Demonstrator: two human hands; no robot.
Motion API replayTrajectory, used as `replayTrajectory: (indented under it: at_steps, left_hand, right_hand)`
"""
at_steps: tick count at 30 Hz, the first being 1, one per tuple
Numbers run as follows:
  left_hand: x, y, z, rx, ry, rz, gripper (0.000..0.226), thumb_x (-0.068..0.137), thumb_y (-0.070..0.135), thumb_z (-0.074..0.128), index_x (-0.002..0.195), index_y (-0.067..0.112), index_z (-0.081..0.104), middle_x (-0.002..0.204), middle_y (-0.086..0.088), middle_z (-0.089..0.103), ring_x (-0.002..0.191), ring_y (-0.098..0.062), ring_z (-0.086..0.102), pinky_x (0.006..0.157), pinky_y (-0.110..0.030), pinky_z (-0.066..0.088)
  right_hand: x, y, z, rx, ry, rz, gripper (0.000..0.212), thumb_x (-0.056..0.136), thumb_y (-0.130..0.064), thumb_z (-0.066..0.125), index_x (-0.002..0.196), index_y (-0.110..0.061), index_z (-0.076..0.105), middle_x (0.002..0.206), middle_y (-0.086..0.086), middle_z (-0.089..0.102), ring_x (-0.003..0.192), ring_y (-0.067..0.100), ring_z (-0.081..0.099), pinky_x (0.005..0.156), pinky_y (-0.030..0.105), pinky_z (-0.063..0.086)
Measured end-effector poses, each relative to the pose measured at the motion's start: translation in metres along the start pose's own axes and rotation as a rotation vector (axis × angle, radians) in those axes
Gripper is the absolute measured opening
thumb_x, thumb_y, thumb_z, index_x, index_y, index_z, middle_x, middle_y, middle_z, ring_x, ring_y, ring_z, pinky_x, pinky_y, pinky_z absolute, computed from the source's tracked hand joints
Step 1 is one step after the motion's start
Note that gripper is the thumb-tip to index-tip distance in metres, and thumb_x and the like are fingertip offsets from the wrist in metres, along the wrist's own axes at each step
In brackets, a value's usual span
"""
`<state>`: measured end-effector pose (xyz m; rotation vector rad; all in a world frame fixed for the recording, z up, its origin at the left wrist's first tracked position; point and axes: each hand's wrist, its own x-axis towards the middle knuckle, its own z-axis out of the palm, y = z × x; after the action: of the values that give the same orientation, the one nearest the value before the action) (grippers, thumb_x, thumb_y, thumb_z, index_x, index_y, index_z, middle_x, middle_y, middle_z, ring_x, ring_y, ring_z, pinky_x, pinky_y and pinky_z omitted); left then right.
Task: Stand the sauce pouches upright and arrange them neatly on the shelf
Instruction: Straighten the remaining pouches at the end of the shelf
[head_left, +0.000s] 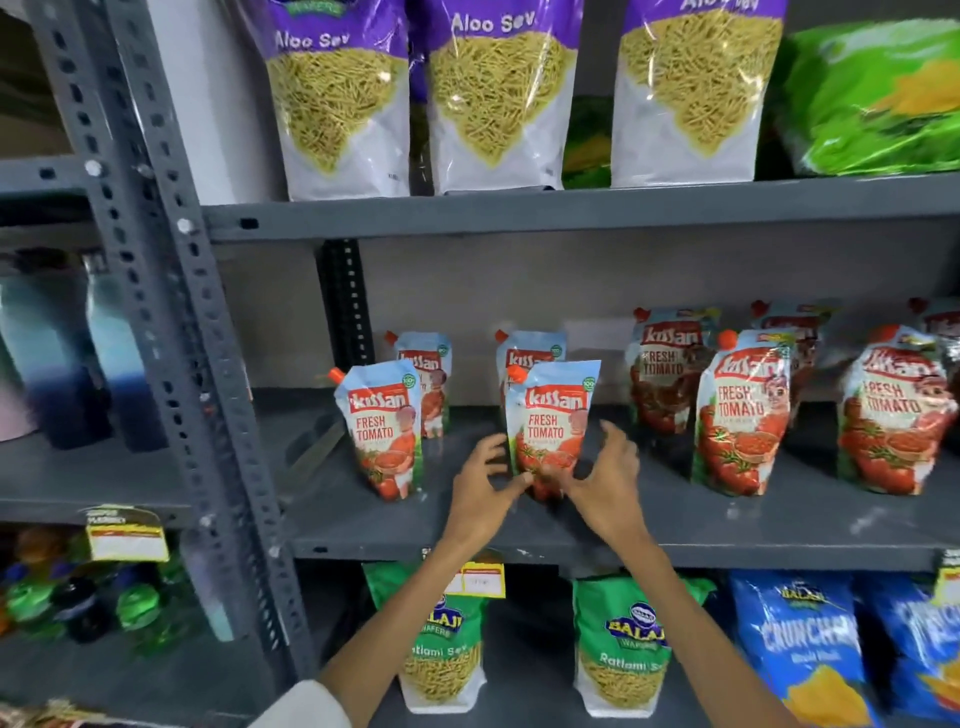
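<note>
Several Kissan tomato sauce pouches stand upright on the grey middle shelf (358, 519). One small pouch (551, 415) stands front and centre, with another (530, 353) behind it. My left hand (480, 493) and my right hand (610, 480) flank its base, fingers spread, fingertips touching its lower corners. To the left stands a small pouch (382, 431) with one more (427, 376) behind it. Larger pouches fill the right side: one (662, 371) at the back, one (743, 415) in front, and one (893, 415) at far right.
Aloo Sev bags (343, 104) and a green bag (872, 98) sit on the shelf above. Below are Ratlami Sev bags (618, 649), blue chip bags (810, 644) and a yellow price tag (480, 579). A slotted steel post (171, 291) stands left, with bottles (52, 353) beyond it.
</note>
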<state>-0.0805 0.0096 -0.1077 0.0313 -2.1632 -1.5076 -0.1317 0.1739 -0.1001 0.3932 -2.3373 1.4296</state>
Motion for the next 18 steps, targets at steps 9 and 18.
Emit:
replayTrajectory:
  at_steps: [9,18]
  left_hand:
    - [-0.017,-0.017,-0.098,0.083,0.715,0.024,0.051,0.072,0.002,0.080,0.111,0.018,0.050,0.116,-0.003,0.048,0.104,-0.027,0.055,0.088,-0.022,0.047]
    - [-0.001,-0.033,-0.145,0.063,0.243,-0.180,0.075,0.085,-0.001,0.069,0.149,0.014,0.032,0.126,-0.009,0.062,0.098,-0.011,0.063,0.075,-0.008,0.052]
  right_hand:
    - [-0.029,-0.080,0.081,0.137,-0.150,-0.360,0.023,0.088,-0.020,0.065,0.108,-0.027,0.056,0.100,-0.007,0.061,0.086,0.002,0.060,0.077,0.021,0.051]
    - [-0.009,-0.090,0.158,0.209,-0.431,-0.134,0.049,0.084,-0.008,0.070,0.129,-0.011,0.050,0.127,0.005,0.065,0.117,0.021,0.061,0.098,0.030,0.048]
